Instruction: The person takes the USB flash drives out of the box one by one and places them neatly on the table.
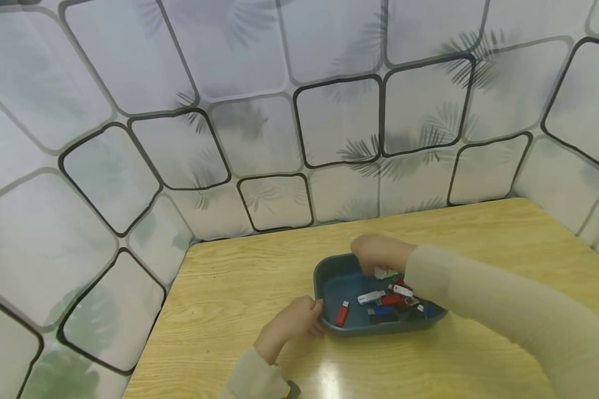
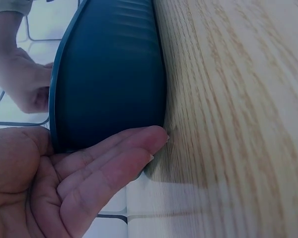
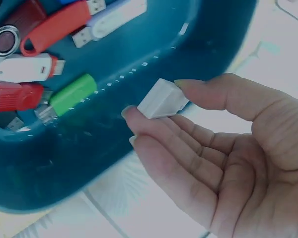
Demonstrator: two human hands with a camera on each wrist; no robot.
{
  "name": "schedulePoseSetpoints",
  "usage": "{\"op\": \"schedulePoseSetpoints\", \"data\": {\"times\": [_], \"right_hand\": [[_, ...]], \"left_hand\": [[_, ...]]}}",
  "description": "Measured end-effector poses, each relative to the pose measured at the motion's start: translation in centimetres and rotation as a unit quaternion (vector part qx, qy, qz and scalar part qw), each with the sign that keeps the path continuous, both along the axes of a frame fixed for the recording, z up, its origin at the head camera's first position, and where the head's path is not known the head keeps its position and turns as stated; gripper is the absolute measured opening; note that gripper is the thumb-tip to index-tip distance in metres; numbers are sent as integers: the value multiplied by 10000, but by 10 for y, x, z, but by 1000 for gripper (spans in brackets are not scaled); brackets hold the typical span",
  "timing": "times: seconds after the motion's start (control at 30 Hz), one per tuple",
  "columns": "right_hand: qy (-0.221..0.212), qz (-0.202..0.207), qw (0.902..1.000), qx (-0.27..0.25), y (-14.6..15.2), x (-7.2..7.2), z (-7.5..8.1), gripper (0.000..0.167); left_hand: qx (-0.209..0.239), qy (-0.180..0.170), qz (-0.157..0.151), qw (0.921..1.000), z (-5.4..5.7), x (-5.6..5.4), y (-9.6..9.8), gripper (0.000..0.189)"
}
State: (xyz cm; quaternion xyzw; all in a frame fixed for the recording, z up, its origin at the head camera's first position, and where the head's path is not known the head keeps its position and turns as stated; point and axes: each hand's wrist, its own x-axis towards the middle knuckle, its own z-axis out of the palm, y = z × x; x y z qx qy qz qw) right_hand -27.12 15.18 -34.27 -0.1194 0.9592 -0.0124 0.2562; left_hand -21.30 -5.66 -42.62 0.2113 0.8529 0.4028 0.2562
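Note:
A dark blue plastic bin (image 1: 336, 281) on the table holds several USB flash drives. At its near left corner, my left hand (image 1: 295, 320) grips the wall, thumb at the rim and fingers along the outside (image 2: 111, 153). Over the far side of the bin, my right hand (image 1: 383, 252) pinches a small white block (image 3: 161, 99) between thumb and fingertips; its exact kind is unclear. Below it in the bin lie a green flash drive (image 3: 73, 94), a white one with a red end (image 3: 25, 68) and a long red one (image 3: 57, 27).
A red flash drive (image 1: 342, 314) lies apart at the bin's left end. Others cluster toward the right, including a blue one (image 1: 383, 311), partly under my right sleeve (image 1: 429, 277). The wooden table (image 1: 239, 288) meets a patterned cloth wall (image 1: 339, 127) behind and at both sides.

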Motion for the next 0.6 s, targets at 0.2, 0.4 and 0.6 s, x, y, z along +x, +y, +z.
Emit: {"op": "schedulePoseSetpoints", "data": {"times": [0.2, 0.4, 0.6], "right_hand": [[239, 119, 9996, 131, 10, -2, 21, 7], [51, -186, 9992, 362, 35, -6, 35, 6], [-78, -230, 9981, 566, 67, -4, 46, 11]], "left_hand": [[59, 15, 64, 10000, -1, -1, -2, 44], [40, 94, 31, 9999, -2, -1, -1, 44], [15, 41, 7, 10000, -4, 0, -1, 45]]}}
